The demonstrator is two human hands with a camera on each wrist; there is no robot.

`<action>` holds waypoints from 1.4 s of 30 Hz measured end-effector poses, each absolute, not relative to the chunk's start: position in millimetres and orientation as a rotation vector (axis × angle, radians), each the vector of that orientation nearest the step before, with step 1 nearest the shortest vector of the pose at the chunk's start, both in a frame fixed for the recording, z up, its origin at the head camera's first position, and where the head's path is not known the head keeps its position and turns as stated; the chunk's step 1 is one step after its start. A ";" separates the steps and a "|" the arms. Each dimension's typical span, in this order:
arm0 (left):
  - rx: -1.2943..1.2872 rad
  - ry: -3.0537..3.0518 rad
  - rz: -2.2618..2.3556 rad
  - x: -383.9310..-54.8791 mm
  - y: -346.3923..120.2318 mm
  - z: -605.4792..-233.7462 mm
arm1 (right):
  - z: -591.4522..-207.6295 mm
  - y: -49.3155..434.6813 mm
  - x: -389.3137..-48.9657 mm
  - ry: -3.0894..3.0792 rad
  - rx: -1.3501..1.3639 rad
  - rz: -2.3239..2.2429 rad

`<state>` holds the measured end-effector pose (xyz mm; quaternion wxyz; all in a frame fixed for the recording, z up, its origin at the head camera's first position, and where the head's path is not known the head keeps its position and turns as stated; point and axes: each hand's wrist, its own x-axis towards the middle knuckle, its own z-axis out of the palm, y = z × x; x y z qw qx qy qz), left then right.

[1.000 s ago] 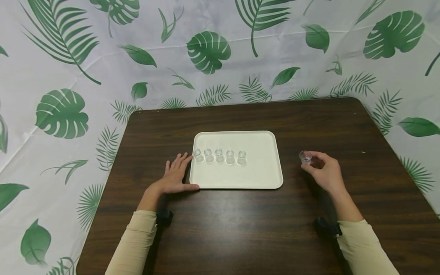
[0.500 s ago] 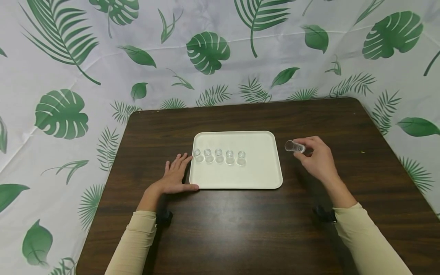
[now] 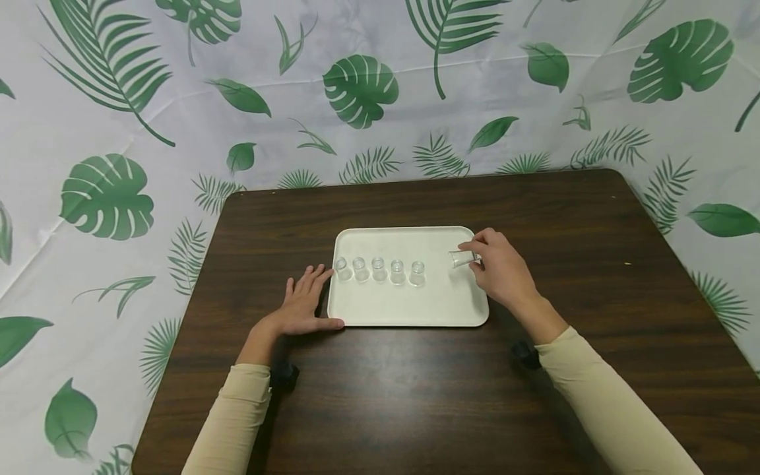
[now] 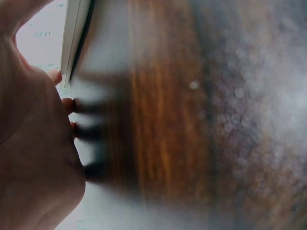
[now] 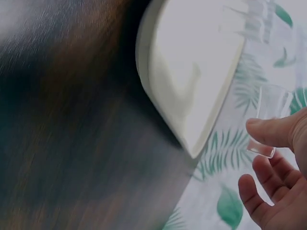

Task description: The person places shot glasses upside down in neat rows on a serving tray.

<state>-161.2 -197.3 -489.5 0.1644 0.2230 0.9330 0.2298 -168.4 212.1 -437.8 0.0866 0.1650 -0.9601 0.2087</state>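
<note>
My right hand (image 3: 501, 267) pinches a small clear shot glass (image 3: 463, 258) between thumb and fingers above the right end of a cream tray (image 3: 410, 313). The glass lies tilted on its side, its wide mouth toward the left. In the right wrist view, the thumb crosses the shot glass (image 5: 272, 108) near its thick base. Several more clear shot glasses (image 3: 379, 269) stand in a row on the tray's left half, narrow ends up. My left hand (image 3: 299, 307) lies with spread fingers at the tray's left edge, thumb at its front left corner.
The tray sits on a dark wood-grain table (image 3: 404, 396). Behind and beside the table hangs a white cloth (image 3: 273, 119) printed with green leaves. A small pale speck (image 3: 627, 263) lies on the table at the right.
My right hand has carried the shot glass leftward from beside the tray to above its right end. The glass has turned from nearly upright to sideways. My left hand stays in place.
</note>
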 end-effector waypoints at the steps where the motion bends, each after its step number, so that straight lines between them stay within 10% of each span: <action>1: 0.636 2.660 0.651 -161.3 -197.2 -489.5 | -438.9 208.9 -169.0 -2.858 0.525 0.589; 42: 0.625 2.654 0.646 -164.1 -196.8 -488.3 | -457.7 156.9 -173.2 -2.604 1.057 -0.327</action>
